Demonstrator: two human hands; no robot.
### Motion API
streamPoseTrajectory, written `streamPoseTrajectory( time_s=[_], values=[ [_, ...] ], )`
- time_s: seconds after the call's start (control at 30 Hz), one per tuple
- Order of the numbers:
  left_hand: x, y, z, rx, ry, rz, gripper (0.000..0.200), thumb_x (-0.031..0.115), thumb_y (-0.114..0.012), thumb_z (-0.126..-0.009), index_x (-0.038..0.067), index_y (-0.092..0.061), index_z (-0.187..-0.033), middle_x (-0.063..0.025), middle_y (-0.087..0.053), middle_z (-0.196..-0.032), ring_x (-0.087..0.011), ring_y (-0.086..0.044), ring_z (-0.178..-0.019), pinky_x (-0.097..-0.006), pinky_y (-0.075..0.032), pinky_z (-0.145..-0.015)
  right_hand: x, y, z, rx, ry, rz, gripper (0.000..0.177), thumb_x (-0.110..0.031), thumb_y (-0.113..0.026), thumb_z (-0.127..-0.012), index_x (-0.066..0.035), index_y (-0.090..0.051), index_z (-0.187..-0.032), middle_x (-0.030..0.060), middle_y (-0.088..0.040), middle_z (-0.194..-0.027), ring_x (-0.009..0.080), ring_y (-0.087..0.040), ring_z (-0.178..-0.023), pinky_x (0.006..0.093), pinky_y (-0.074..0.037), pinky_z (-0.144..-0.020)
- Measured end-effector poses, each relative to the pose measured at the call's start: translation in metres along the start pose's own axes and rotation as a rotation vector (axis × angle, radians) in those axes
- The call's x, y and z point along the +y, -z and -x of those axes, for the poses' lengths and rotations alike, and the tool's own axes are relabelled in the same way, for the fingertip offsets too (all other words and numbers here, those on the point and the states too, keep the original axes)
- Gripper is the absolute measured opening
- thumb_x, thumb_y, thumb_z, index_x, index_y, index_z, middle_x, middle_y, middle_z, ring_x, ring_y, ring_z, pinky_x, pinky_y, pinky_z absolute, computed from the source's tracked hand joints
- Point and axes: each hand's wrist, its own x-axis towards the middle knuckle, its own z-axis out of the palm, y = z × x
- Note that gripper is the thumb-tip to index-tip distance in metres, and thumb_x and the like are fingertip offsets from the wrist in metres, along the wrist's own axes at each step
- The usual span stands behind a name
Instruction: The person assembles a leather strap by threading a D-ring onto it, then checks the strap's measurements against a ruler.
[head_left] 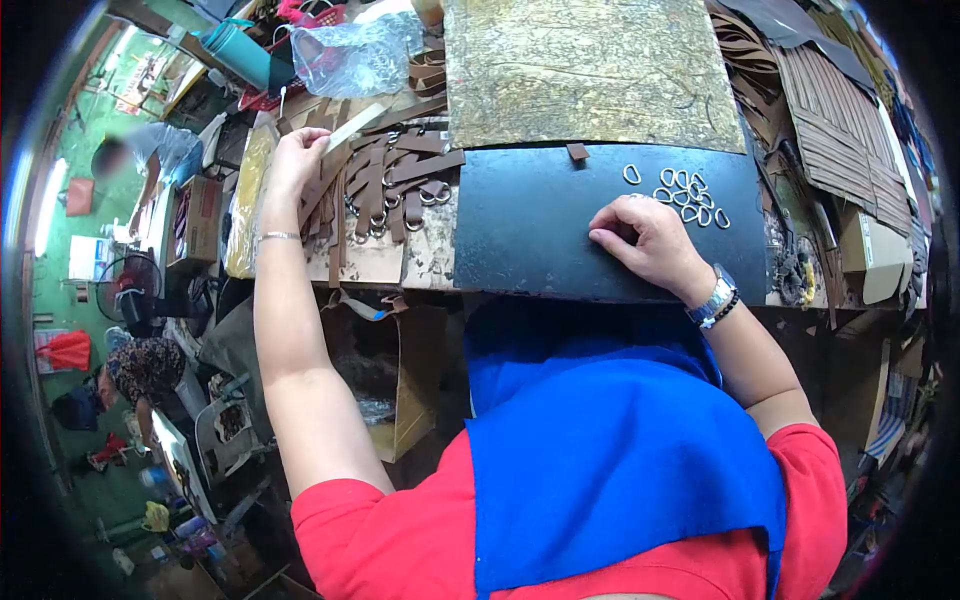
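Observation:
My left hand [298, 168] reaches out over the left of the bench, its fingers closed on one end of a pale flat strip [355, 127]. Below and beside it lies a heap of brown leather straps [375, 180], several with metal rings on their ends. My right hand [648, 238] is over a black mat [530, 225], fingers curled and thumb near the forefinger; whatever they might hold is hidden. Just beyond it lies a group of silver D-rings [690, 195], with one D-ring [631, 174] apart. A small brown leather piece [577, 152] sits at the mat's far edge.
A worn, stained board [590, 70] adjoins the mat's far side. Stacked brown strips [840, 140] lie at the right. A clear plastic bag [355, 55] and a teal container [240, 50] stand back left. Another person [150, 370] is at the far left.

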Motion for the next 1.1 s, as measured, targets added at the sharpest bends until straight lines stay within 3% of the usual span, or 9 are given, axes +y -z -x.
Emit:
streamPoseTrajectory(
  time_s=[0.1, 0.23, 0.33, 0.47, 0.67, 0.8, 0.93, 1.03, 1.1],
  values=[
    [-0.029, -0.014, -0.034, 0.05, 0.011, -0.05, 0.022, 0.019, -0.069, -0.089, 0.004, -0.076, -0.104, -0.0087, -0.075, -0.089, -0.0143, -0.068, -0.082, -0.0296, -0.053, -0.08, 0.002, 0.0, 0.0, 0.011, 0.019, -0.004, 0.01, -0.017, -0.073, -0.086, -0.01, -0.068, -0.09, 0.0065, -0.069, -0.084, 0.0239, -0.067, -0.081, 0.036, -0.052, -0.074],
    [-0.042, -0.03, -0.05, 0.096, -0.029, -0.221, 0.027, 0.029, -0.07, -0.086, 0.01, -0.077, -0.103, -0.013, -0.076, -0.098, -0.0247, -0.073, -0.093, -0.0358, -0.054, -0.085, 0.001, 0.0, -0.001, 0.007, 0.025, 0.013, 0.01, -0.017, -0.073, -0.086, -0.01, -0.068, -0.09, 0.0065, -0.069, -0.084, 0.0238, -0.067, -0.081, 0.0358, -0.052, -0.074],
    [-0.039, -0.03, -0.05, 0.107, -0.033, -0.251, 0.028, 0.03, -0.069, -0.086, 0.009, -0.077, -0.103, -0.0141, -0.075, -0.097, -0.0259, -0.072, -0.094, -0.0364, -0.054, -0.085, 0.0, 0.0, -0.002, 0.004, 0.002, -0.013, 0.009, -0.016, -0.073, -0.086, -0.009, -0.068, -0.089, 0.0064, -0.069, -0.083, 0.0241, -0.067, -0.08, 0.0357, -0.052, -0.072],
    [-0.029, -0.015, -0.038, 0.053, -0.013, -0.208, 0.023, 0.023, -0.069, -0.087, 0.007, -0.076, -0.102, -0.0123, -0.076, -0.094, -0.0214, -0.072, -0.088, -0.0335, -0.054, -0.082, 0.003, -0.001, -0.002, 0.013, 0.012, 0.011, 0.01, -0.016, -0.074, -0.085, -0.009, -0.069, -0.089, 0.0067, -0.067, -0.081, 0.0247, -0.065, -0.076, 0.0355, -0.051, -0.069],
    [-0.035, 0.043, 0.034, 0.11, 0.105, 0.121, 0.024, 0.019, -0.066, -0.093, 0.003, -0.075, -0.109, -0.0006, -0.071, -0.087, -0.0086, -0.061, -0.075, -0.0252, -0.05, -0.072, 0.002, -0.002, -0.005, 0.001, 0.008, 0.005, 0.01, -0.014, -0.075, -0.084, -0.006, -0.069, -0.087, 0.0079, -0.066, -0.079, 0.0243, -0.063, -0.073, 0.0344, -0.05, -0.066],
    [-0.096, 0.07, 0.069, 0.472, 0.258, 0.294, 0.027, 0.021, -0.067, -0.094, 0.004, -0.075, -0.113, -0.0024, -0.073, -0.095, -0.0079, -0.062, -0.078, -0.0252, -0.05, -0.073, -0.001, -0.002, -0.005, 0.003, 0.002, 0.004, 0.01, -0.012, -0.075, -0.084, -0.005, -0.069, -0.087, 0.0078, -0.066, -0.079, 0.0241, -0.063, -0.072, 0.034, -0.05, -0.066],
    [-0.212, 0.065, 0.07, 0.523, 0.414, 0.3, 0.029, 0.021, -0.072, -0.09, 0.001, -0.075, -0.11, -0.0061, -0.074, -0.097, -0.0106, -0.066, -0.083, -0.026, -0.052, -0.077, -0.002, -0.004, -0.005, 0.029, 0.004, 0.012, 0.009, -0.01, -0.075, -0.083, -0.005, -0.069, -0.088, 0.0078, -0.066, -0.08, 0.0232, -0.065, -0.073, 0.0334, -0.051, -0.066],
    [-0.181, 0.051, 0.091, 0.446, 0.343, -0.009, 0.035, 0.024, -0.075, -0.087, -0.001, -0.074, -0.111, -0.0156, -0.075, -0.103, -0.0188, -0.071, -0.091, -0.0304, -0.054, -0.081, -0.001, -0.005, -0.005, 0.033, 0.024, 0.045, 0.009, -0.009, -0.076, -0.083, -0.005, -0.069, -0.088, 0.0075, -0.067, -0.08, 0.0225, -0.065, -0.071, 0.0327, -0.051, -0.065],
    [-0.189, 0.05, 0.086, 0.458, 0.315, -0.014, 0.037, 0.025, -0.076, -0.087, -0.002, -0.073, -0.113, -0.0151, -0.075, -0.103, -0.0181, -0.071, -0.09, -0.0301, -0.054, -0.081, -0.003, -0.005, -0.004, 0.033, 0.004, 0.049, 0.009, -0.009, -0.076, -0.083, -0.005, -0.069, -0.088, 0.0075, -0.067, -0.08, 0.0222, -0.064, -0.071, 0.0325, -0.05, -0.065]
  ],
)
